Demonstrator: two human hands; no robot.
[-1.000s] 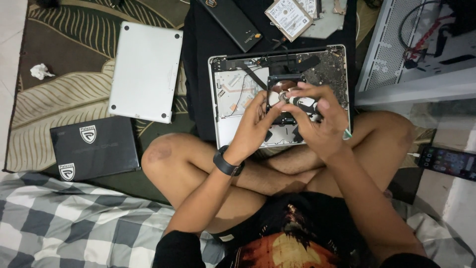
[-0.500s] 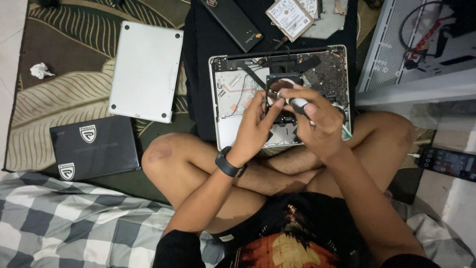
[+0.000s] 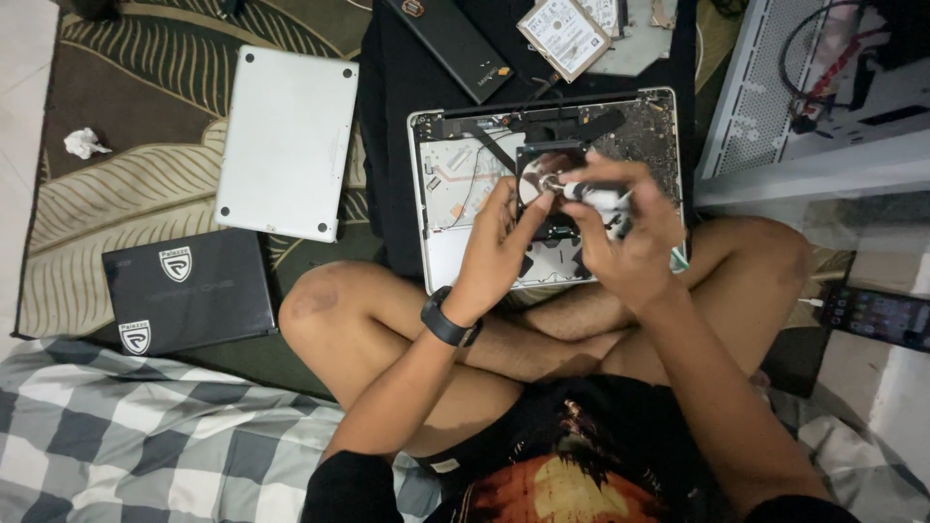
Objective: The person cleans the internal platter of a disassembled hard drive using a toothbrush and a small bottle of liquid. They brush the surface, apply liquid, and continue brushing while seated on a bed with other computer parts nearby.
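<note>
An opened silver laptop lies upside down in front of my crossed legs, its boards and cables bare. Over its middle my right hand grips a small white tube-shaped object. My left hand, with a black watch on the wrist, pinches at the tip of that same white object with its fingertips. Both hands hover just above a dark round part in the laptop's inside. What lies under my palms is hidden.
The laptop's silver bottom cover rests on the patterned rug at the left. A black box lies nearer me. A black slab and a bare hard drive sit behind. A phone lies at the right, beside a white case.
Both hands have lifted slightly off the laptop's inside and drawn together. The small white object has come into view between my fingers.
</note>
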